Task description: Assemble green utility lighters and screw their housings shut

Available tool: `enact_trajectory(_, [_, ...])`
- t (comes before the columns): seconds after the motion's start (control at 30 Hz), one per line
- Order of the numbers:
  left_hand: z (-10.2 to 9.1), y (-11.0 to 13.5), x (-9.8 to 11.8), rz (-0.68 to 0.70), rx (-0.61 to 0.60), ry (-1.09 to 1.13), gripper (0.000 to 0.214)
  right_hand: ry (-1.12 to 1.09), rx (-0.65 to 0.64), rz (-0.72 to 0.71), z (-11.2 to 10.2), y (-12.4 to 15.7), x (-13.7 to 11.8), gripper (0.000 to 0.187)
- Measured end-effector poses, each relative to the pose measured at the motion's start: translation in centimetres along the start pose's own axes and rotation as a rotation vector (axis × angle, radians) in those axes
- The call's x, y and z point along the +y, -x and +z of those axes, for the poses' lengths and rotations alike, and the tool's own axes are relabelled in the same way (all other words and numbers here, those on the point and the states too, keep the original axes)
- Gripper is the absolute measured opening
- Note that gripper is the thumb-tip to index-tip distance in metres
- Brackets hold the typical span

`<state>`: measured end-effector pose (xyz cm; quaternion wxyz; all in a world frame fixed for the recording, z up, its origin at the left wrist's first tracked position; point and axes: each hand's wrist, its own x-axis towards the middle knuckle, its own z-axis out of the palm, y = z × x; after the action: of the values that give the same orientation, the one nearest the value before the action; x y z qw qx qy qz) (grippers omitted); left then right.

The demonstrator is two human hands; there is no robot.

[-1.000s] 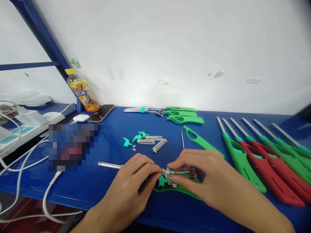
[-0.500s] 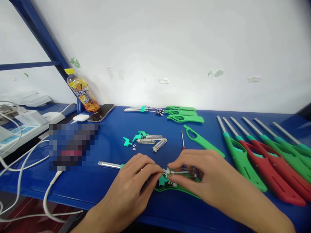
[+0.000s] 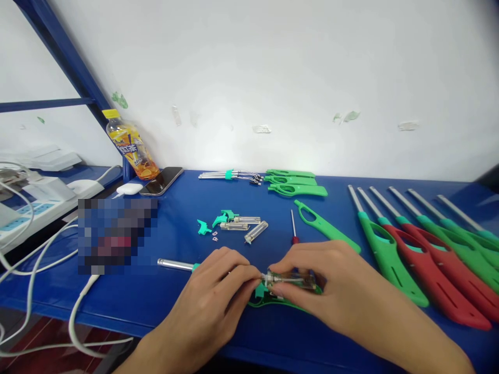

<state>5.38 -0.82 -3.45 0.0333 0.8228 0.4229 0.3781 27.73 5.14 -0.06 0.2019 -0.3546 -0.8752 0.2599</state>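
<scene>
A green lighter shell half [image 3: 277, 302] lies open on the blue table near its front edge, its metal tube [image 3: 175, 265] sticking out to the left. My right hand [image 3: 327, 283] pinches a clear fuel cartridge [image 3: 293, 279] and presses it down into the shell. My left hand [image 3: 218, 291] is closed in a pinch at the cartridge's left metal end, beside a teal trigger piece [image 3: 260, 291]. Both hands touch the cartridge.
Loose clear cartridges [image 3: 255, 232] and teal triggers [image 3: 203, 227] lie just behind. A small red screwdriver [image 3: 293, 226], green shell halves [image 3: 296, 183], metal tubes [image 3: 228, 176], finished green and red lighters [image 3: 421, 254], a phone [image 3: 161, 181], a drink bottle [image 3: 132, 148], cables [image 3: 47, 259] at left.
My right hand has lowered the cartridge slightly into the green shell. My left hand stays at its end.
</scene>
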Motion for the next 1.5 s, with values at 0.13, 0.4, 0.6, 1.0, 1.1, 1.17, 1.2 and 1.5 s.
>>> enact_trajectory(0.13, [-0.08, -0.14, -0.22, -0.041, 0.026, 0.007, 0.017, -0.025, -0.013, 0.039, -0.09, -0.01, -0.03, 0.011])
enact_trajectory(0.4, [-0.11, -0.08, -0.39, -0.132, 0.06, 0.081, 0.021, -0.01, -0.003, 0.077, -0.61, -0.22, 0.03, 0.031])
enact_trajectory(0.6, [-0.22, -0.19, -0.13, -0.126, 0.059, 0.095, 0.018, -0.011, 0.01, 0.037, -0.39, -0.29, -0.04, 0.019])
enact_trajectory(1.0, [-0.25, -0.01, -0.06, -0.083, 0.045, 0.101, 0.019, -0.087, 0.06, -0.017, -0.22, -0.16, 0.66, 0.007])
enact_trajectory(1.1, [-0.31, 0.04, 0.01, -0.063, 0.065, 0.093, 0.02, -0.091, 0.073, -0.04, -0.22, -0.01, 0.44, 0.009])
enact_trajectory(1.17, [-0.33, 0.12, 0.04, -0.055, 0.075, 0.091, 0.02, -0.084, 0.076, -0.051, -0.21, 0.01, 0.33, 0.009])
enact_trajectory(1.2, [-0.32, 0.15, 0.05, -0.052, 0.077, 0.091, 0.02, -0.078, 0.077, -0.055, -0.2, 0.0, 0.29, 0.009])
enact_trajectory(1.5, [-0.21, 0.1, 0.03, -0.014, 0.107, 0.085, 0.021, -0.05, 0.114, -0.105, -0.04, -0.13, 0.11, 0.008])
